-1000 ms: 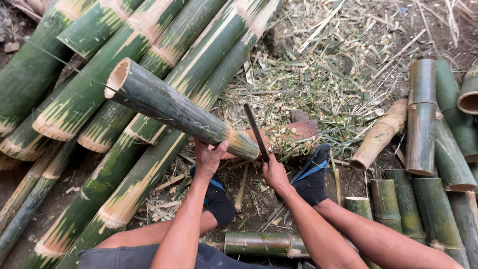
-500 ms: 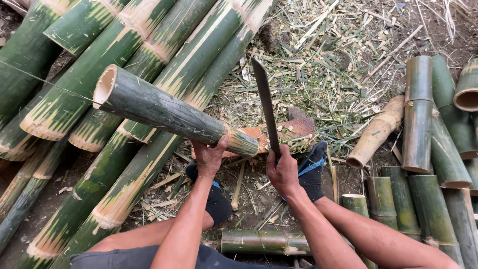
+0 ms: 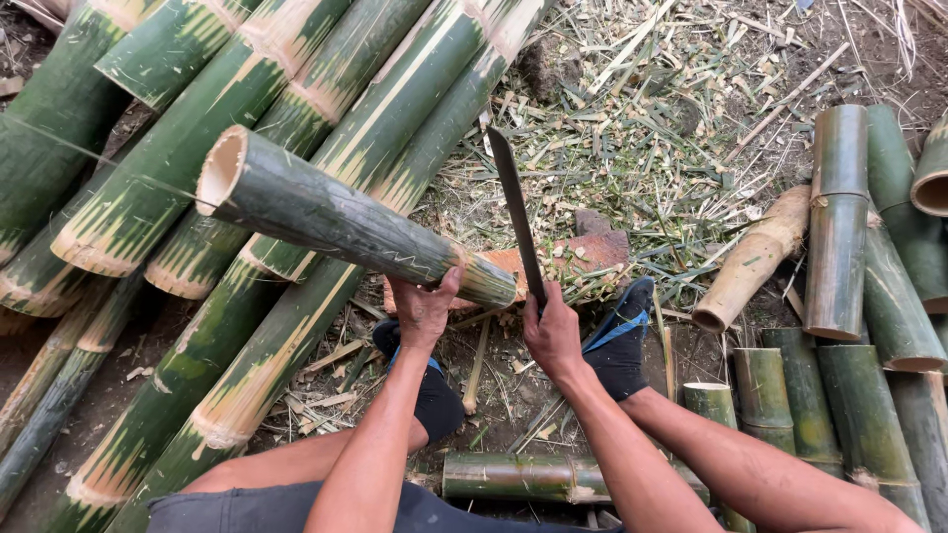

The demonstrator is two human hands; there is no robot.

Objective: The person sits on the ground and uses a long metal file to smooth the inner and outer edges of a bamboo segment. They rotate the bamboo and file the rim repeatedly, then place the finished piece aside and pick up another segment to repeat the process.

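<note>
In the head view, the left hand [image 3: 425,311] grips with closed fingers a green bamboo section [image 3: 336,222], tilted, its lower end on a reddish wooden block [image 3: 583,252]. The right hand [image 3: 553,336] is closed around the handle of a machete [image 3: 515,212], blade pointing up, perhaps just touching the bamboo's end. Long bamboo poles [image 3: 247,99] lie on the left, cut pieces [image 3: 839,217] on the right.

view: head, one only | placed: above the person's forearms | faced: steeply down at the ground [image 3: 118,395] | range: close | shared: nothing, single view
</note>
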